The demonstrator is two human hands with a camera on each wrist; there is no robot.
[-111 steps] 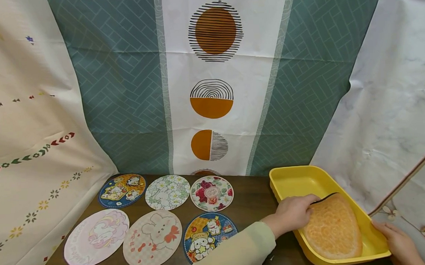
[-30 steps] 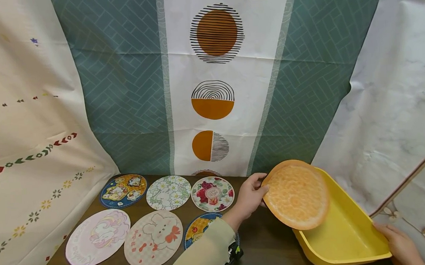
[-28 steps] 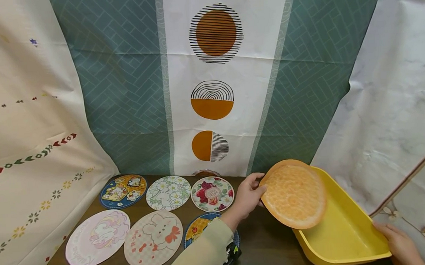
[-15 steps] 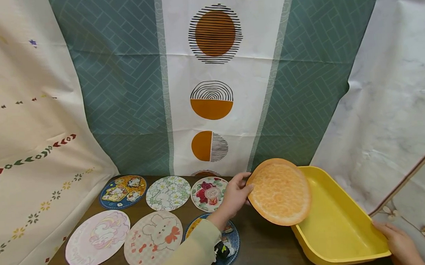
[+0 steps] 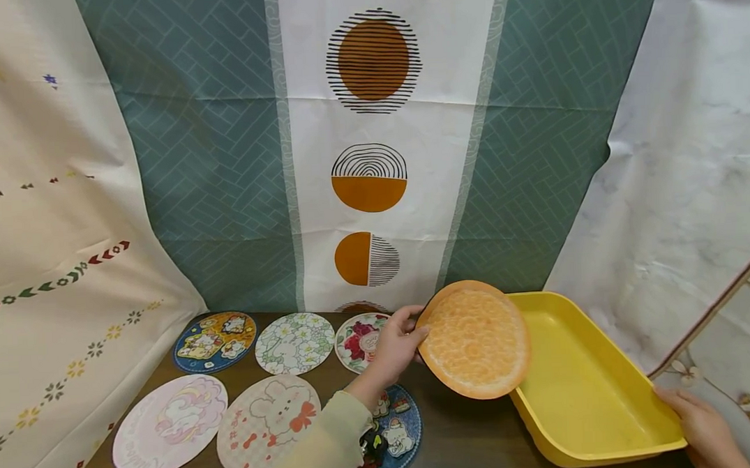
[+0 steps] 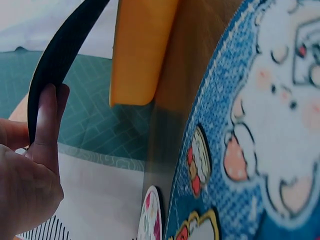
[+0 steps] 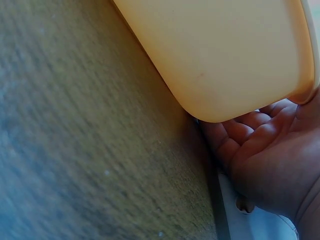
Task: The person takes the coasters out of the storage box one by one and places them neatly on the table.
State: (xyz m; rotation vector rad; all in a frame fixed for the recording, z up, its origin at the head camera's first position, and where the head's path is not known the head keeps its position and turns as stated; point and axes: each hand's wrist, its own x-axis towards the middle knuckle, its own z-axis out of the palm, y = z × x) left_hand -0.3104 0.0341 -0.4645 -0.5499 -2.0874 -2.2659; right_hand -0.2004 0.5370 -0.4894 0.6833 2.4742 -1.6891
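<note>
My left hand [image 5: 390, 348] pinches the left edge of a round mat [image 5: 478, 339] printed in orange like a fruit slice or pancake. Thumb lies on the printed face, and the left wrist view shows fingers [image 6: 47, 122] against its black underside [image 6: 57, 52]. Held up at a tilt, the mat overlaps the left rim of a yellow tray [image 5: 576, 386] in the head view. On the tray's right side, my right hand [image 5: 704, 425] grips the rim near the front corner; from the right wrist, its curled fingers [image 7: 240, 132] show beside the tray's outer wall.
Several round mats lie in two rows at left, including a flowered one [image 5: 357, 343], a bunny one [image 5: 267, 427] and a blue one [image 5: 399, 432] partly under my left forearm. Dark wooden table [image 5: 459, 440] shows between mats and tray. Patterned cloths [image 5: 221, 164] hang behind.
My left hand has lifted the orange mat out of the yellow tray and carried it leftward, uncovering the tray's inside. The right hand has stayed at the tray's rim.
</note>
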